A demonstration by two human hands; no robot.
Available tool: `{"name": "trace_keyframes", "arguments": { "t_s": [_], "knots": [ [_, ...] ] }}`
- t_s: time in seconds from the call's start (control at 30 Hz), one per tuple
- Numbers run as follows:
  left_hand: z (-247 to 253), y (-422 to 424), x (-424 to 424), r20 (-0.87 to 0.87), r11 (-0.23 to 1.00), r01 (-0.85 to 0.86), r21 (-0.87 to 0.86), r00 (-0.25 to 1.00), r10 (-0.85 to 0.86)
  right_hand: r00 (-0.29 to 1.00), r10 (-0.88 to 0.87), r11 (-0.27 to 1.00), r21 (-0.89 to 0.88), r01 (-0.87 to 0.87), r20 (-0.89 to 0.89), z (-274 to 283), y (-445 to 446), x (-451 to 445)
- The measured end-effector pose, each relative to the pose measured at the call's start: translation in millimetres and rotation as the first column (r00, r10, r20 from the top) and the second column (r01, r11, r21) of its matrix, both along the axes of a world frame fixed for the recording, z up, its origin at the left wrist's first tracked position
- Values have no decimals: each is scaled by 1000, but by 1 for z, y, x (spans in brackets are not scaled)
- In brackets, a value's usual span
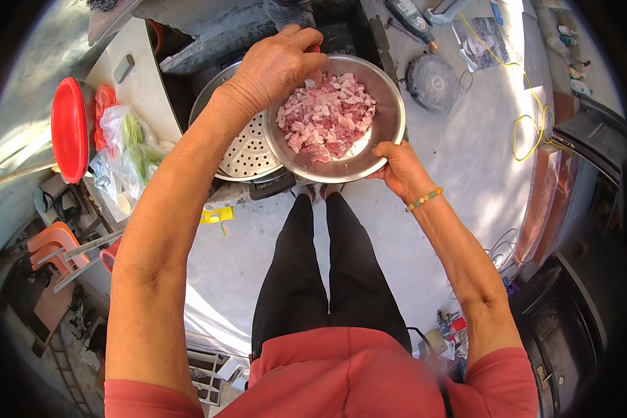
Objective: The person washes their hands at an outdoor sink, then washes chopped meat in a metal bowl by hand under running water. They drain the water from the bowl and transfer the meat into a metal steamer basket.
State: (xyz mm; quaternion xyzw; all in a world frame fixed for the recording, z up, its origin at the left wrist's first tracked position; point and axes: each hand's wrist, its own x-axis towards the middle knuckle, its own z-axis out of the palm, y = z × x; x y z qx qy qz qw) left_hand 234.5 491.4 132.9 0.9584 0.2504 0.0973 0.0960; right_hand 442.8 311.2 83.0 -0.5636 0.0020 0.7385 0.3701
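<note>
A round stainless steel bowl (pixel 389 123) holds a heap of chopped raw meat (pixel 329 117), pink and pale. My right hand (pixel 399 164) grips its lower right rim, thumb on top, with a beaded bracelet at the wrist. Over the bowl's upper left edge is my left hand (pixel 285 65), fingers bent together around a small red thing (pixel 312 48) that is mostly hidden; I cannot tell what it is. Partly under the bowl and my left forearm lies a perforated metal steamer tray (pixel 248 151) in a wide pan with a black handle (pixel 273 187).
At the left stand a red plastic basin (pixel 70 130) and plastic bags with green vegetables (pixel 136 151). A dark stone-edged trough lies beyond the pan. On the right are a round grey lid-like object (pixel 432 82), a bottle (pixel 410 18) and a yellow cord (pixel 527 117).
</note>
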Motion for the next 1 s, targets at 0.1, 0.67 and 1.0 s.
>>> {"name": "trace_keyframes", "arguments": {
  "t_s": [0.1,0.67,1.0],
  "knots": [
    [-4,2,10,11,999,-31,19,999,31,1000,-2,1000,9,2,2,-4,0,0],
    [-4,-15,34,56,963,-266,53,963,263,996,-84,996,42,85,-14,-23,-10,-6],
    [5,-14,35,-9,964,-264,-28,964,264,981,-164,980,98,174,-101,-53,21,-27]
  ]
}}
